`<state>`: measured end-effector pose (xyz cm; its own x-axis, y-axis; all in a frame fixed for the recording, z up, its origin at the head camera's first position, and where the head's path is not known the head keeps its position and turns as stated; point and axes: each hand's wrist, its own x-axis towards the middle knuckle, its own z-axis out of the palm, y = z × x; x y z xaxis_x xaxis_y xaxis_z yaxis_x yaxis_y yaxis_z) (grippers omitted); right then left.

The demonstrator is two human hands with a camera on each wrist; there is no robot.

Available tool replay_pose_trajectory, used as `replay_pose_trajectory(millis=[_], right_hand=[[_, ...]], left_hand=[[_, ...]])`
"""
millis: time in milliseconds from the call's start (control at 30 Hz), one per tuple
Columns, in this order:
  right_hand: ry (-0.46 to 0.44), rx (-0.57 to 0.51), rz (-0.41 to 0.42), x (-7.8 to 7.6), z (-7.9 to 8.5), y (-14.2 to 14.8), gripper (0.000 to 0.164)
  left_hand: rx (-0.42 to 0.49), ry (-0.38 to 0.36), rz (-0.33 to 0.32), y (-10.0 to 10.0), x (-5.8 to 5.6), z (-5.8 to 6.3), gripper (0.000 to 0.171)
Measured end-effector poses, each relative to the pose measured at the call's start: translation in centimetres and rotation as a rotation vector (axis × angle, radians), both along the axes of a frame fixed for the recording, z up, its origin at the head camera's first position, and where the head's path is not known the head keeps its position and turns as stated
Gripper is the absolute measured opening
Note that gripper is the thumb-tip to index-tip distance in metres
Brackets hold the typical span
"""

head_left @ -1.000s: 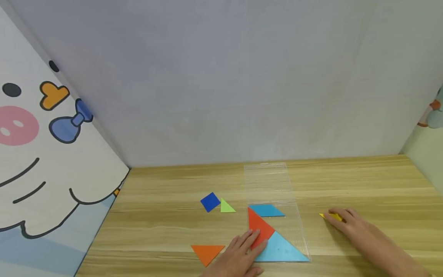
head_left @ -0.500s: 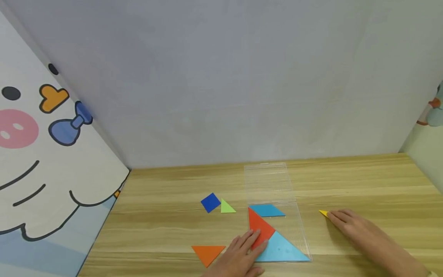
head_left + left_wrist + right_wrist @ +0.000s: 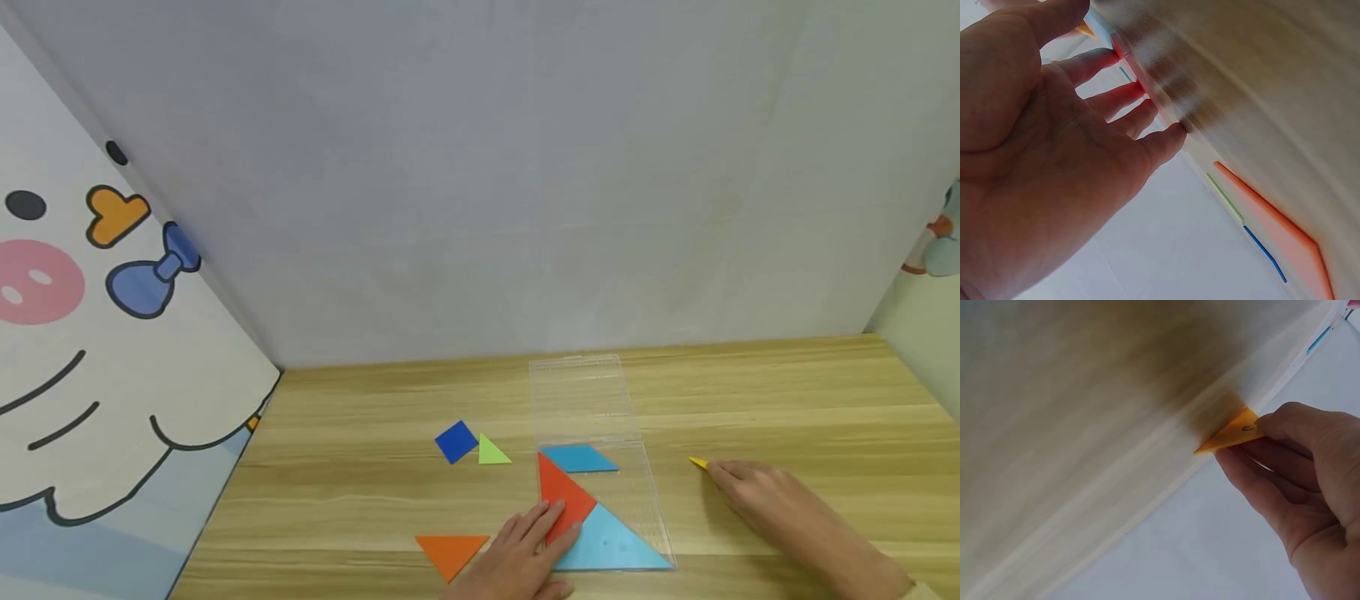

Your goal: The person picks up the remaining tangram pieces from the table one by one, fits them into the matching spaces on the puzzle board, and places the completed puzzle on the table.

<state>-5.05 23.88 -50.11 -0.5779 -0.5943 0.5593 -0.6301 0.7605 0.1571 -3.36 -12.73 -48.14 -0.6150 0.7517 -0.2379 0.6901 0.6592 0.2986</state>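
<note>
My left hand [image 3: 517, 554] rests on a red triangle [image 3: 564, 493] with outstretched fingers; its thumb side overlaps the light blue triangle [image 3: 615, 546] beside it. Both pieces lie in the clear plastic tray [image 3: 651, 492], edge to edge, with a blue parallelogram [image 3: 581, 457] touching the red one's top corner. To the right of the tray, my right hand [image 3: 772, 500] pinches a yellow tangram piece [image 3: 1235, 432] between thumb and fingers, tilted up from the table. In the head view only a yellow tip shows past the fingers; the rest is hidden.
Left of the tray lie a dark blue square [image 3: 456, 442], a small green triangle [image 3: 492, 451] and an orange triangle [image 3: 452, 554]. A pale wall [image 3: 525, 208] stands behind the wooden table [image 3: 337, 483], and a cartoon-printed panel [image 3: 90, 400] borders it at left.
The right hand has turned and closed more round the yellow piece, which now tilts up and shows less. The left hand stays on the red triangle.
</note>
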Motion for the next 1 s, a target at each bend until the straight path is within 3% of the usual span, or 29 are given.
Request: replay_pose_trajectory(millis=[100,233,567,1000], right_hand=[[-0.012,-0.015,-0.006,-0.1,0.1,-0.2,0.024],[-0.015,-0.041,-0.006,-0.2,0.2,-0.4,0.073],[0.087,-0.086,0.066,-0.7,0.1,-1.2,0.065],[0.106,-0.105,0.110,-0.7,0.4,-2.7,0.067]], left_hand=[[0.008,-0.022,0.001,0.0,-0.1,-0.1,0.061],[0.008,-0.020,-0.002,-0.1,-0.1,-0.2,0.062],[0.010,0.013,-0.007,-0.2,0.0,-0.2,0.061],[0.001,0.019,-0.010,-0.2,-0.1,-0.4,0.062]])
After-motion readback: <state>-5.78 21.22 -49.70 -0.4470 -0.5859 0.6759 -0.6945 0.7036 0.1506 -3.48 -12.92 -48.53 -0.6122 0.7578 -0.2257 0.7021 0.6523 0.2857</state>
